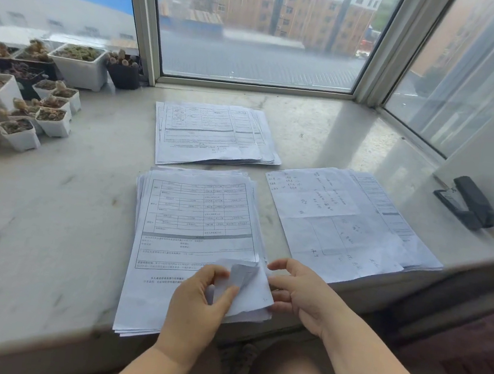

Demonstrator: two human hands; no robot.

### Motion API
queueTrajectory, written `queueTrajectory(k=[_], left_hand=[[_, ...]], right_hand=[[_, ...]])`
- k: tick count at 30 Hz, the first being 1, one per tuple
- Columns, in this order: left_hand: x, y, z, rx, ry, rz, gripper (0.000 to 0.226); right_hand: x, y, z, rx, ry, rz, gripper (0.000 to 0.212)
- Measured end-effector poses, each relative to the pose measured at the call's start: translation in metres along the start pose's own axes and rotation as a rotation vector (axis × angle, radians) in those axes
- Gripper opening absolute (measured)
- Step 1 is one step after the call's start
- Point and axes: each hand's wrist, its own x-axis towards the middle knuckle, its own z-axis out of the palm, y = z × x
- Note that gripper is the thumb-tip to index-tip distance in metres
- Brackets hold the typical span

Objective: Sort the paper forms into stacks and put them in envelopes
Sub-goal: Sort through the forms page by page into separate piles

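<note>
At the lower centre of the frame, our left hand (197,300) pinches the curled corner of the top form on the near stack (191,242), while our right hand (295,292) hovers beside it, fingers relaxed. We judge sorting is underway; next we must peel one sheet free.

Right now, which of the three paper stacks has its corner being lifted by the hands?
The near stack, closest to the person. The left hand pinches its curled lower right corner; the far stack and the right stack lie flat, untouched.
</note>
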Motion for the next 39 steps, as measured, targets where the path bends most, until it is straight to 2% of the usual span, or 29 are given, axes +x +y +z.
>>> queueTrajectory(k=[2,3,4,7,10,12,13,16,20,23,26,28,30,33,36,39], left_hand=[[-0.004,0.0,-0.001,0.001,-0.098,-0.014,0.063],[-0.006,0.0,-0.001,0.043,-0.141,0.007,0.076],[-0.007,0.0,-0.002,0.089,-0.176,0.049,0.078],[-0.004,-0.005,-0.007,0.195,-0.246,0.143,0.054],[0.001,-0.008,-0.015,0.315,-0.205,0.18,0.05],[0.004,0.0,-0.018,0.406,-0.165,0.269,0.046],[0.005,0.009,-0.018,0.46,-0.177,0.319,0.047],[0.012,0.034,-0.014,0.639,-0.24,0.449,0.05],[0.024,0.035,-0.018,0.844,-0.287,0.429,0.057],[0.034,0.037,-0.018,0.873,-0.257,0.409,0.054],[0.045,0.055,0.005,0.859,-0.312,0.511,0.063],[0.054,0.072,0.03,0.809,-0.356,0.556,0.076],[0.062,0.088,0.061,0.741,-0.348,0.6,0.071],[0.072,0.108,0.112,0.689,-0.38,0.563,0.068],[0.08,0.122,0.164,0.678,-0.441,0.498,0.079],[0.084,0.121,0.204,0.855,-0.418,0.474,0.085]], right_hand=[[0.001,-0.002,0.0,0.036,0.0,0.009,0.015],[0.001,-0.003,0.001,0.064,-0.005,0.004,0.014],[0.0,-0.005,0.002,0.103,-0.01,0.002,0.016],[-0.001,-0.013,0.003,0.177,-0.028,0.022,0.029],[0.002,-0.022,0.004,0.046,-0.029,0.09,0.057],[0.001,-0.026,0.006,-0.018,-0.047,0.141,0.064],[0.001,-0.027,0.008,-0.027,-0.065,0.148,0.058],[-0.004,-0.031,0.014,-0.083,-0.065,0.102,0.011],[-0.014,-0.042,-0.002,-0.06,0.065,-0.031,0.028],[-0.023,-0.048,-0.036,-0.009,0.122,-0.138,0.029],[-0.023,-0.051,-0.081,0.152,0.294,-0.216,0.023],[-0.018,-0.054,-0.118,0.263,0.412,-0.241,0.02],[-0.013,-0.056,-0.161,0.365,0.522,-0.252,0.019],[-0.011,-0.062,-0.231,0.568,0.647,-0.26,0.016],[-0.011,-0.071,-0.29,0.82,0.601,-0.255,0.018],[-0.002,-0.071,-0.331,0.876,0.484,-0.239,0.024]])
